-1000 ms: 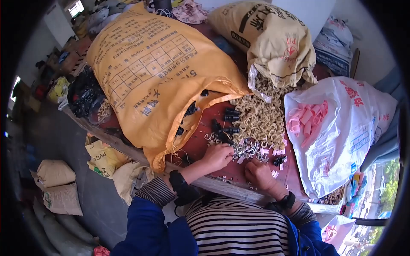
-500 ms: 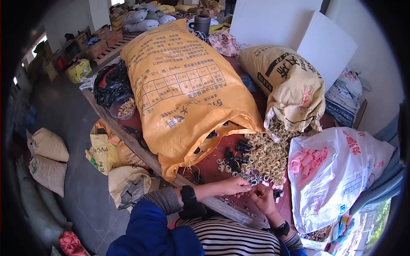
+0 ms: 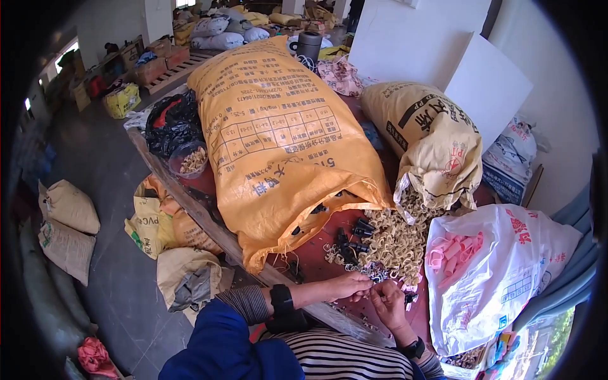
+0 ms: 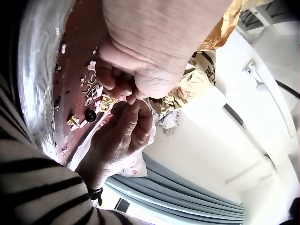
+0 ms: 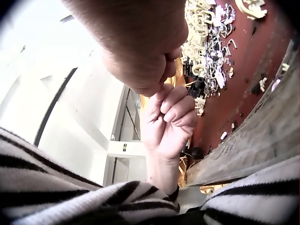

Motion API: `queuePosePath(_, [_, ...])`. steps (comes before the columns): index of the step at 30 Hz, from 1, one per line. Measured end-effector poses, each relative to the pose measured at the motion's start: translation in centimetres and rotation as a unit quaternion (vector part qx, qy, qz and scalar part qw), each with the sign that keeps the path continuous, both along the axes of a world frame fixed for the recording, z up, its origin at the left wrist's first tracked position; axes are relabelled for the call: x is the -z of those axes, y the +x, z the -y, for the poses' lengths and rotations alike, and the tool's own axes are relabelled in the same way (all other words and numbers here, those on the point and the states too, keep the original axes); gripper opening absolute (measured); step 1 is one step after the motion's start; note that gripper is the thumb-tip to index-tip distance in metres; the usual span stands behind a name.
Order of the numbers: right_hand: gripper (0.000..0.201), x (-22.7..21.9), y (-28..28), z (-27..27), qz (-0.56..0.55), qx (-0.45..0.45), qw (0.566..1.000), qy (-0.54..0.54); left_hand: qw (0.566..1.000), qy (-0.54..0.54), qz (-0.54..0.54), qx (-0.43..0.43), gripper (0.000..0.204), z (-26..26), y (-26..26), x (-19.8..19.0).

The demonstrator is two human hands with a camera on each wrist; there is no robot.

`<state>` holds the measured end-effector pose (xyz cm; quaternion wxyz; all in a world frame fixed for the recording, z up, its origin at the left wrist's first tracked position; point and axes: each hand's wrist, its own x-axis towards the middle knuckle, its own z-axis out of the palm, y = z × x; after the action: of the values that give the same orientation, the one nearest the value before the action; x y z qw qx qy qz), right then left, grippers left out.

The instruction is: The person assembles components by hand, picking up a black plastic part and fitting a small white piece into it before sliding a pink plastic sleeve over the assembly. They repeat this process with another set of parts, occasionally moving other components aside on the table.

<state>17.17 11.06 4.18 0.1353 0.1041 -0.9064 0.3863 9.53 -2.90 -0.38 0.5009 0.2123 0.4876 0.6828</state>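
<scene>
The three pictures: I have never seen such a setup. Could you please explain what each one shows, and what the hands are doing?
No machine here: a person wears three cameras. The wide picture comes from the head, looking down at a red table. The other two come from the wrists, so each shows a hand from very close.

On the table lie a big orange sack, a tan sack spilling beige clips, some black parts, and a white bag with pink pieces.

The left hand and right hand meet at the table edge, fingers curled together. They seem to pinch something small, too hidden to name.
</scene>
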Motion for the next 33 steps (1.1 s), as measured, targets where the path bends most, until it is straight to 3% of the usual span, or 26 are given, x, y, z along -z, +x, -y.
queuePosePath(7, [0.009, 0.5, 0.0, -0.9, 0.011, 0.005, 1.0, 0.02, 0.994, -0.009, -0.089, -0.059, 0.025, 2.1, -0.9, 0.1])
queuePosePath(9, [0.006, 1.2, 0.0, -1.6, 0.007, 0.017, 0.999, 0.026, 0.946, -0.107, -0.269, -0.143, 0.022, 4.5, -2.0, -0.2])
queuePosePath(10, [0.005, 1.3, 0.0, -1.8, 0.005, 0.023, 0.999, 0.029, 0.946, -0.108, -0.269, -0.142, 0.022, 5.8, -2.3, -0.3])
queuePosePath(12, [0.005, 1.4, -0.1, -2.0, 0.009, 0.03, 0.999, 0.028, 0.843, -0.161, -0.473, -0.2, 0.019, 8.3, -2.6, -0.2])
queuePosePath(13, [0.005, 1.4, -0.2, -2.1, 0.014, 0.036, 0.999, 0.029, 0.843, -0.162, -0.472, -0.2, 0.019, 9.3, -2.4, -0.2])
queuePosePath(16, [0.005, 1.9, -0.3, -2.3, 0.013, 0.043, 0.998, 0.039, 0.714, -0.263, -0.623, -0.183, 0.019, 11.3, -1.4, -0.9])
queuePosePath(17, [0.005, 2.3, -0.4, -2.4, 0.006, 0.046, 0.998, 0.05, 0.714, -0.264, -0.621, -0.186, 0.019, 11.6, -1.2, -1.0])
queuePosePath(20, [0.005, 2.9, -0.5, -2.4, -0.003, 0.043, 0.997, 0.069, 0.679, -0.324, -0.654, -0.078, 0.018, 12.0, -0.9, -1.1])
queuePosePath(33, [0.006, 2.7, 0.2, -2.1, 0.027, 0.059, 0.992, 0.112, 0.649, -0.335, -0.679, -0.074, 0.013, 10.7, -1.8, 0.6])
